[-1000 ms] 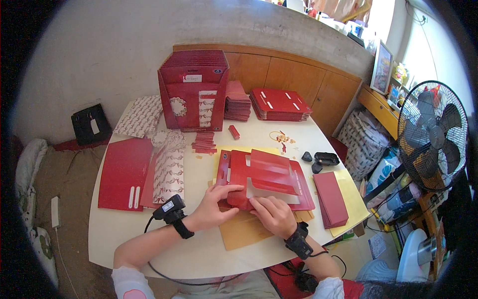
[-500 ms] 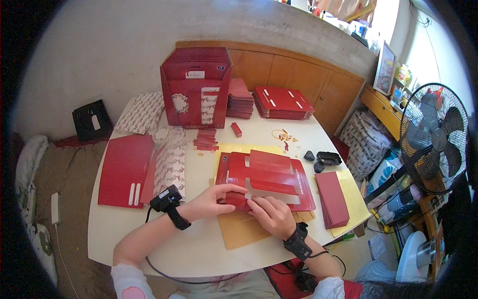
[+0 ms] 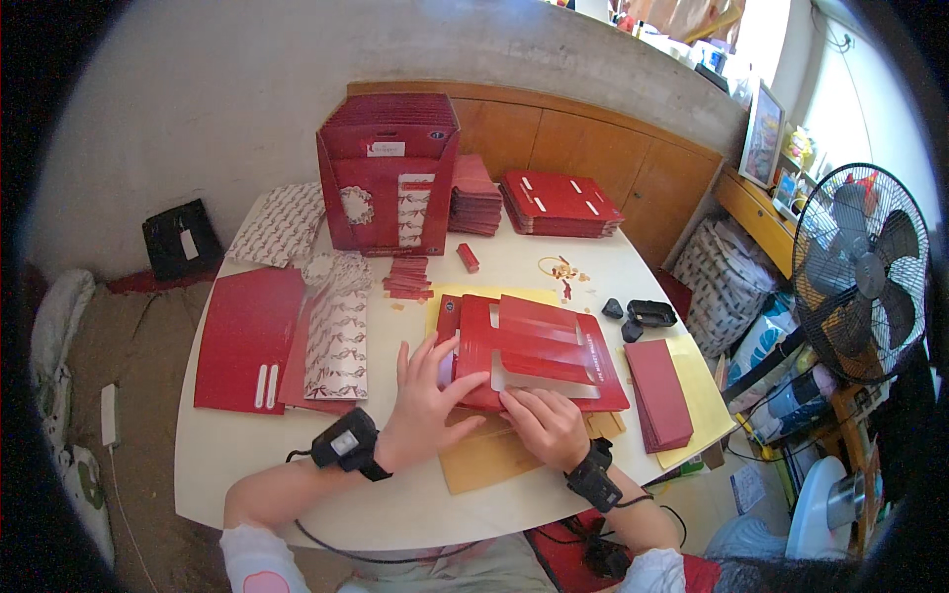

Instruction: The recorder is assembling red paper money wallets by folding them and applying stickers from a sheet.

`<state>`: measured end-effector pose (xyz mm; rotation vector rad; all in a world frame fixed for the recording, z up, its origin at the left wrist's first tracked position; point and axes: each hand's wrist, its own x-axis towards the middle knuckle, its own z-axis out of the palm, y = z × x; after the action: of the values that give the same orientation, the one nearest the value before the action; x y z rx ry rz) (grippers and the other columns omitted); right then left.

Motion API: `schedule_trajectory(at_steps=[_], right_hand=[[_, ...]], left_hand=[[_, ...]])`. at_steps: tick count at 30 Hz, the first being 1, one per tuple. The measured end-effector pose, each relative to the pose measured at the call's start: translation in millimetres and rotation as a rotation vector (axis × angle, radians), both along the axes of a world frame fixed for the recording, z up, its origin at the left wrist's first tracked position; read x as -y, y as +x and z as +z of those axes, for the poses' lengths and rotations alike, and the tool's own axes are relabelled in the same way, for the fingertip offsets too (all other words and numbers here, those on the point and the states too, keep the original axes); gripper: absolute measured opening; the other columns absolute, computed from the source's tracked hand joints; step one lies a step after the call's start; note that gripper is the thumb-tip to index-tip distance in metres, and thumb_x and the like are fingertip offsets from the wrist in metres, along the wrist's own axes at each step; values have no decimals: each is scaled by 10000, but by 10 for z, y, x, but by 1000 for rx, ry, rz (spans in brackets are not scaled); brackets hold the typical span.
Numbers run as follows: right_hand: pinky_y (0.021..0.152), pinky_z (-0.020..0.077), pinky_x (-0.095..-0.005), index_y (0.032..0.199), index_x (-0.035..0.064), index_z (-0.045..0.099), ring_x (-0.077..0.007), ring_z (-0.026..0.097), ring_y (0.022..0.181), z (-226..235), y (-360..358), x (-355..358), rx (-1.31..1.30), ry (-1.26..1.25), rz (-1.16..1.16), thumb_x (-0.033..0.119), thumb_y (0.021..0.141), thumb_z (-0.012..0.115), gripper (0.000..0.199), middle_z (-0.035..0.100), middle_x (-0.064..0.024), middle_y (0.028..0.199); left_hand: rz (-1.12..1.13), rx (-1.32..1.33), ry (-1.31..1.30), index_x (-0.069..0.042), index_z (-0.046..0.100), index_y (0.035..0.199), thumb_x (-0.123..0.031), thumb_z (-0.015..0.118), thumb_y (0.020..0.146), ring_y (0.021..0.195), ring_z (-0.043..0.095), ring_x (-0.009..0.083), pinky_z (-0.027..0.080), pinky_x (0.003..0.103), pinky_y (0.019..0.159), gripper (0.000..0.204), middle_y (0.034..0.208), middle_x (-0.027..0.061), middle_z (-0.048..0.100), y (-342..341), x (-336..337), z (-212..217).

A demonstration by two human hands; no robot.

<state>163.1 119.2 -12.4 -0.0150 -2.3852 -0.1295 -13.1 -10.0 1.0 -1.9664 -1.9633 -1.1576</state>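
Observation:
A red card folder (image 3: 614, 378) lies in front of me, with white-edged cut slots and a red card strip (image 3: 537, 322) standing up across it. My left hand (image 3: 423, 405) is open at the folder's left near corner, its fingers spread and the fingertips by the left edge. At the near edge my right hand (image 3: 544, 423) has its fingers closed, pinching the folder's rim beside a slot; the fingertips are partly hidden. Beneath the folder are a tan card sheet (image 3: 474, 465) and a yellow sheet (image 3: 539, 295).
Patterned paper (image 3: 336, 341) and a red panel (image 3: 245, 336) lie left. A tall red display box (image 3: 388, 198), stacked red cards (image 3: 474, 198) and stacked folders (image 3: 563, 203) stand behind. Red card strips (image 3: 659, 395), a black case (image 3: 652, 313) and a fan (image 3: 862, 272) are right.
My left hand has let go of the folder's near edge and spread its fingers, turning upward. The folder has shifted slightly right. My right hand stays at the near edge.

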Motion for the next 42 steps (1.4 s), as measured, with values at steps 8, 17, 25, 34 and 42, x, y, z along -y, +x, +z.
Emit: schedule_trajectory(at_steps=[8,17,25,34,42], right_hand=[[741,565,-360,1035,-20,651,-242,672,855,43,5,41,-26,33,76,82,768,602,290,679,-118,967],[774,567,-343,1045,-34,655,-228,685,876,88,42,63,-44,141,98,87,734,588,341,689,-118,966],[758,571,-348,1024,-37,660,-239,689,859,136,25,94,-28,146,128,76,730,595,321,692,-123,946],[761,569,-342,1008,-4,671,-240,696,889,34,213,-193,-28,110,17,69,758,586,274,704,-114,964],[785,564,-357,1023,13,671,-246,695,922,76,360,-463,-58,71,-92,45,742,594,293,707,-115,1007]], left_hand=[[-107,-502,255,-71,698,941,-119,652,755,956,658,156,285,591,1094,197,916,15,693,-51,-60,-126],[-149,-693,308,-10,694,918,-109,624,716,928,661,193,417,507,1025,235,931,86,686,-39,5,-31],[-206,-788,292,24,675,889,-101,615,699,871,656,221,496,423,907,236,905,119,672,-12,-3,-23],[-207,-799,392,32,651,863,-93,601,659,793,637,205,521,347,813,244,810,87,632,-204,-42,-10],[-203,-768,328,38,660,887,-56,631,686,833,670,221,543,365,775,224,856,104,668,-332,7,55]])
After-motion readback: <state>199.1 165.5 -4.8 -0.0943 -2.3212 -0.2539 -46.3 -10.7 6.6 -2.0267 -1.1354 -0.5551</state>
